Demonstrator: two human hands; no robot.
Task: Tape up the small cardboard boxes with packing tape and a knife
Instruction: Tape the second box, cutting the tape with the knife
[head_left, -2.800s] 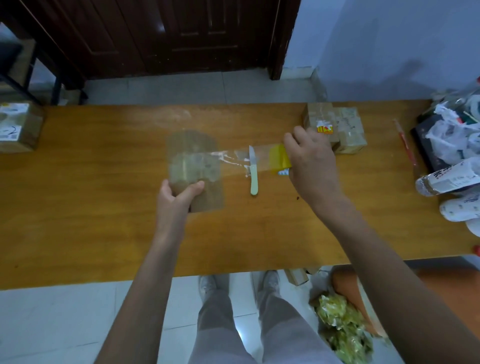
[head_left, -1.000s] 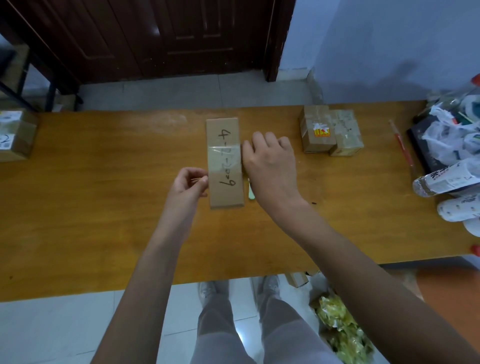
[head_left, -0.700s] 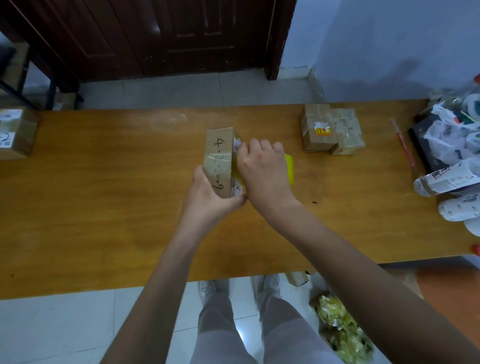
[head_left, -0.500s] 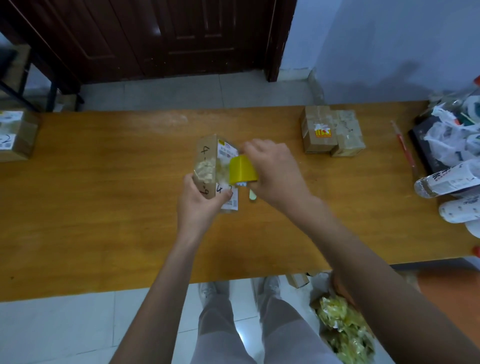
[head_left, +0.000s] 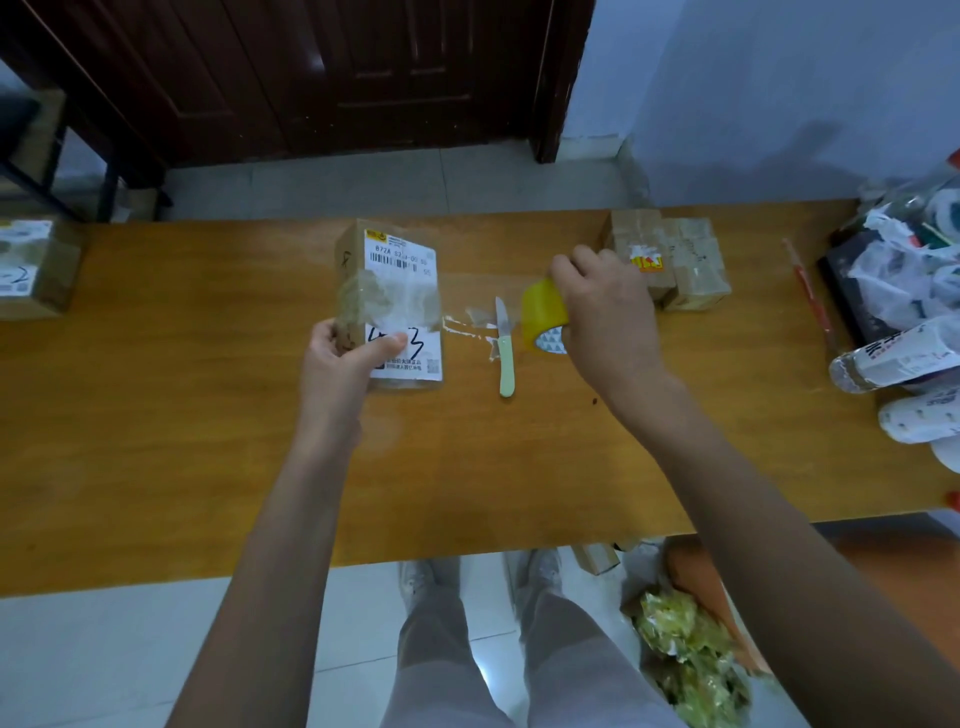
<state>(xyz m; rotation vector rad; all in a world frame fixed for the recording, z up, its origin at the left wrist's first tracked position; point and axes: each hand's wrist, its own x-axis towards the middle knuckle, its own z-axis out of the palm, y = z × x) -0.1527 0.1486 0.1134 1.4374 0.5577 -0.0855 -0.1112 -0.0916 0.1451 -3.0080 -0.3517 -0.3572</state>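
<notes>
Clear tape stretches from the box (head_left: 395, 312) your left hand (head_left: 340, 364) grips to the yellow roll (head_left: 543, 314) clasped in your right hand (head_left: 608, 317), above the knife (head_left: 505, 358).

Left hand (head_left: 340, 364) grips a small cardboard box (head_left: 392, 306) by its near-left corner, white label facing up. Right hand (head_left: 605, 312) holds the yellow tape roll (head_left: 543, 314), clear tape (head_left: 472, 312) stretched from roll to box. Green-handled knife (head_left: 505, 356) lies on the worktop (head_left: 182, 415) between them. Taped boxes (head_left: 670, 265) sit beyond the right hand.
</notes>
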